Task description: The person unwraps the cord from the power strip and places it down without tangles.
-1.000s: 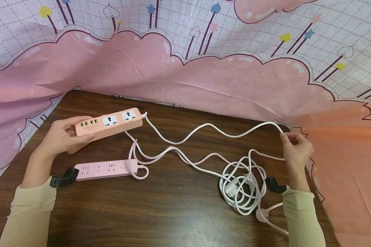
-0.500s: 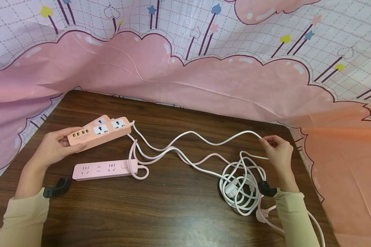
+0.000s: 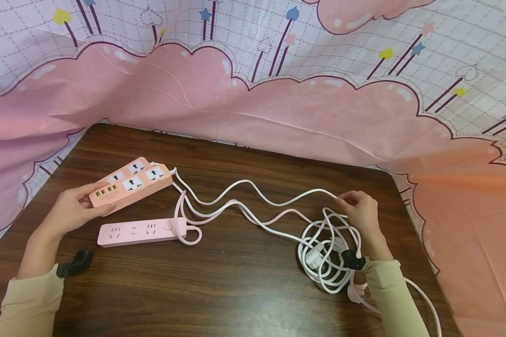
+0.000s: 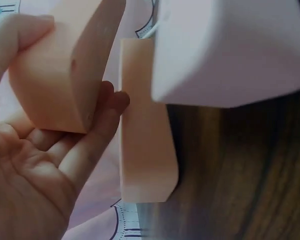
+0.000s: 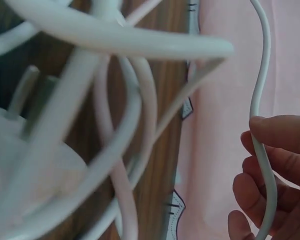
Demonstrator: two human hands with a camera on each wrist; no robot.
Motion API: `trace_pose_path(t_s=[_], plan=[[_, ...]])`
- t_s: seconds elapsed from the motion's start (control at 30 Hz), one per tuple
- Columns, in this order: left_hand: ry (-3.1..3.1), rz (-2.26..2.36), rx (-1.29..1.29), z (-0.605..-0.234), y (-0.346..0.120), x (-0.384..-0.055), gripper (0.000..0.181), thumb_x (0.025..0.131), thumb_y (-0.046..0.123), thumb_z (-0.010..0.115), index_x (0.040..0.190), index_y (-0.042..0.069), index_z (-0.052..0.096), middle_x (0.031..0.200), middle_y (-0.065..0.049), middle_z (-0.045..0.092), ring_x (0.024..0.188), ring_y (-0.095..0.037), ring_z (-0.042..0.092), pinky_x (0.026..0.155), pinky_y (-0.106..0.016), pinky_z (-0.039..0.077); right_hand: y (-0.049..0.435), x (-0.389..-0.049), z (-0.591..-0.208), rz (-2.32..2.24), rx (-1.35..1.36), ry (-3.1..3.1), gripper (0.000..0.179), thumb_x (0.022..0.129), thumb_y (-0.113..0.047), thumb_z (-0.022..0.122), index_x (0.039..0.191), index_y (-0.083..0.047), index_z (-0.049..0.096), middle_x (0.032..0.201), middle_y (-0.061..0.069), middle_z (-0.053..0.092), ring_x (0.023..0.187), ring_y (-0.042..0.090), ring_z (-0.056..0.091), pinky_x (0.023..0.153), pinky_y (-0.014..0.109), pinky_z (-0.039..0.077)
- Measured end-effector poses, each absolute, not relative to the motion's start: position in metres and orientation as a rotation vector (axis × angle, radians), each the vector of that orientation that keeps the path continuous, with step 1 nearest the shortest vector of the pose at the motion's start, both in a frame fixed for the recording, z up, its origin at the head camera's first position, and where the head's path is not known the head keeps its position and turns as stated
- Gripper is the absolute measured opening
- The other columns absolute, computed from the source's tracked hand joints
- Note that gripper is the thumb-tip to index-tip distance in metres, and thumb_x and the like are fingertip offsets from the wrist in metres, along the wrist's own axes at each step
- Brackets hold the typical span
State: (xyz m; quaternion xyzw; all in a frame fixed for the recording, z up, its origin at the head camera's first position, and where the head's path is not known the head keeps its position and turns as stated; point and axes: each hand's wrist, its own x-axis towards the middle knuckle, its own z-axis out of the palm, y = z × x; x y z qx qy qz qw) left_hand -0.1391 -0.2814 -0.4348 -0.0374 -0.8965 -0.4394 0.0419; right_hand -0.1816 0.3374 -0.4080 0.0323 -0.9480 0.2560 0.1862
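Note:
At the left, my left hand (image 3: 73,208) grips one end of a peach power strip (image 3: 140,193) with two white sockets and several USB ports. Just behind it a second peach power strip (image 3: 127,166) lies, partly covered. The left wrist view has thumb and fingers about the end of the held strip (image 4: 45,90), fingertips close to the lying strip (image 4: 145,155). Nearer the front lies a pink power strip (image 3: 141,238). Over the cord coil, my right hand (image 3: 360,213) pinches a white cord (image 3: 278,204) that runs to the held strip.
White cords lie in a tangled coil (image 3: 308,276) on the right, with a white plug (image 3: 314,259) in it. A pink plug (image 3: 356,294) sits beside the coil. A patterned pink curtain (image 3: 278,112) borders the brown table (image 3: 219,290).
The held strip has moved left and lower, uncovering the second peach strip behind it. My right hand has moved left and slightly down with the cord, now over the coil.

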Motion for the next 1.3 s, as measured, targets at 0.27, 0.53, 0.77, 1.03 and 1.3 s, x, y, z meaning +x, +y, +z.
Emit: trace_pose_path(t_s=[0.27, 0.53, 0.77, 1.03, 1.3], plan=[[-2.881, -0.977, -0.171, -0.443, -0.277, -0.144, 0.066, 0.069, 0.019, 0.082, 0.117, -0.016, 0.054, 0.097, -0.035, 0.060, 0.067, -0.018, 0.045, 0.051, -0.021, 0.035, 0.322, -0.180, -0.420, 0.631, 0.238, -2.738, 0.006, 0.077, 0.002, 0.070, 0.082, 0.004, 0.070, 0.077, 0.015, 0.061, 0.069, 0.030, 0.060, 0.060, 0.041, 0.046], [-2.963, -0.853, -0.208, -0.447, -0.272, -0.144, 0.070, 0.068, 0.026, 0.082, 0.116, -0.017, 0.054, 0.108, -0.038, 0.055, 0.082, -0.037, 0.053, 0.069, -0.048, 0.044, 0.309, -0.184, -0.432, 0.603, 0.374, -2.698, 0.009, 0.076, 0.005, 0.070, 0.083, 0.003, 0.066, 0.079, 0.015, 0.061, 0.076, 0.032, 0.062, 0.068, 0.045, 0.049], [-3.014, -0.804, -0.211, -0.446, -0.270, -0.145, 0.072, 0.070, 0.032, 0.080, 0.118, -0.015, 0.054, 0.109, -0.037, 0.056, 0.084, -0.036, 0.054, 0.068, -0.048, 0.045, 0.301, -0.186, -0.437, 0.607, 0.521, -2.567, 0.014, 0.074, 0.008, 0.072, 0.085, 0.003, 0.066, 0.080, 0.014, 0.060, 0.077, 0.032, 0.060, 0.065, 0.045, 0.048], [-3.119, -0.746, -0.195, -0.436, -0.263, -0.146, 0.079, 0.074, 0.040, 0.076, 0.126, -0.013, 0.048, 0.113, -0.036, 0.055, 0.094, -0.044, 0.055, 0.071, -0.055, 0.045, 0.291, -0.182, -0.434, 0.573, 0.630, -2.537, 0.015, 0.075, 0.004, 0.073, 0.089, 0.001, 0.066, 0.088, 0.013, 0.062, 0.086, 0.031, 0.059, 0.073, 0.045, 0.048], [-3.101, -0.771, -0.241, -0.430, -0.251, -0.145, 0.057, 0.077, 0.025, 0.076, 0.115, -0.012, 0.056, 0.102, -0.029, 0.062, 0.095, -0.044, 0.058, 0.074, -0.057, 0.045, 0.280, -0.176, -0.423, 0.650, 0.706, -2.445, 0.021, 0.074, 0.006, 0.072, 0.094, 0.004, 0.065, 0.098, 0.017, 0.061, 0.095, 0.033, 0.058, 0.079, 0.046, 0.048]])
